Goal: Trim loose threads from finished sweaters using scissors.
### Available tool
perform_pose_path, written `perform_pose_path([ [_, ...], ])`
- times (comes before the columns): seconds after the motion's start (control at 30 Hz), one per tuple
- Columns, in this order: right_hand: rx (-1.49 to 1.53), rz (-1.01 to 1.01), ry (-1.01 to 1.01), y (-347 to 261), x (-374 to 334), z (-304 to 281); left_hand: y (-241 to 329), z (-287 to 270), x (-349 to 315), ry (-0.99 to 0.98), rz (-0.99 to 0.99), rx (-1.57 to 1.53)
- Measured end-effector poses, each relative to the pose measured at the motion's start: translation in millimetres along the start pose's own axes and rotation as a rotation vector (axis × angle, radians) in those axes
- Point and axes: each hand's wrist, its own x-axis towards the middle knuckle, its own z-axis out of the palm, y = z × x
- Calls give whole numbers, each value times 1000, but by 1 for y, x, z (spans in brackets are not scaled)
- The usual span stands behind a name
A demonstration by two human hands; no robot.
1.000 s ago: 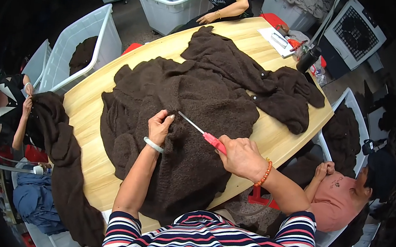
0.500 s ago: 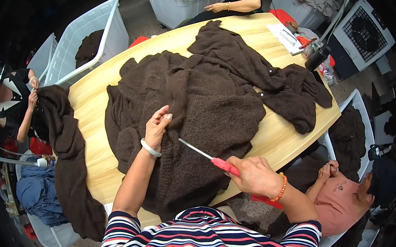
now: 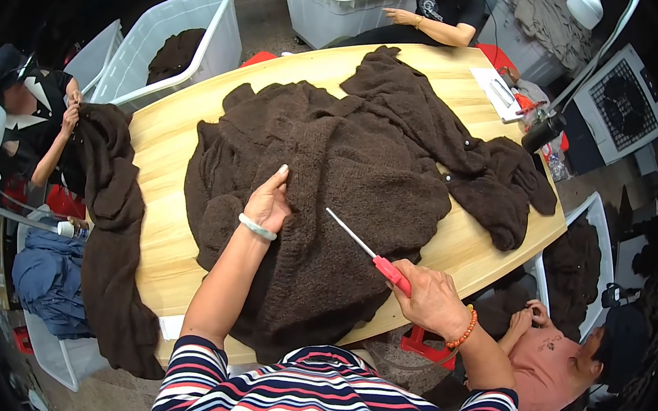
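Note:
A dark brown knitted garment (image 3: pixel 354 192) lies spread in loose folds over the wooden table in front of me. My left hand (image 3: pixel 270 204), with a pale bangle at its wrist, has hold of a fold near the garment's middle. Its thumb points up along the cloth, and the fingertips are tucked out of sight behind the knit. My right hand (image 3: pixel 435 299), wearing an orange bead bracelet, is closed round the red handle of a tool with a thin metal shaft (image 3: pixel 352 231). The shaft points up and left over the garment, with its tip a short way right of my left hand.
The pale wooden table (image 3: pixel 160 229) carries a white paper (image 3: pixel 494 95) and a black bottle (image 3: pixel 543 133) at the far right. Coworkers sit left, right and beyond. Large plastic bins (image 3: pixel 231 26) stand around, and a red stool (image 3: pixel 426 346) is at lower right.
The view has shifted a little. My left hand has turned from a pinch at a loose strip to fingers tucked behind a fold. The red-handled tool stays in my right hand.

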Motion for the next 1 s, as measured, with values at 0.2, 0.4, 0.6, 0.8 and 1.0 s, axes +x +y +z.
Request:
perform_pose_path([
  [0.2,0,-8,37,-1,0,0,-4,-13,16,-4,53,39],
  [0.4,-96,12,15,-6,3,-6,-13,-11,8,-4,200,278],
  [0.6,-107,-56,2,-5,6,2,-20,-7,-8,-44,238,305],
  [0.8,-105,-69,-30,-11,7,5,-18,-11,-8,-35,297,308],
  [1.0,-23,-54,64,-5,4,7,-22,-2,-23,-11,263,276],
])
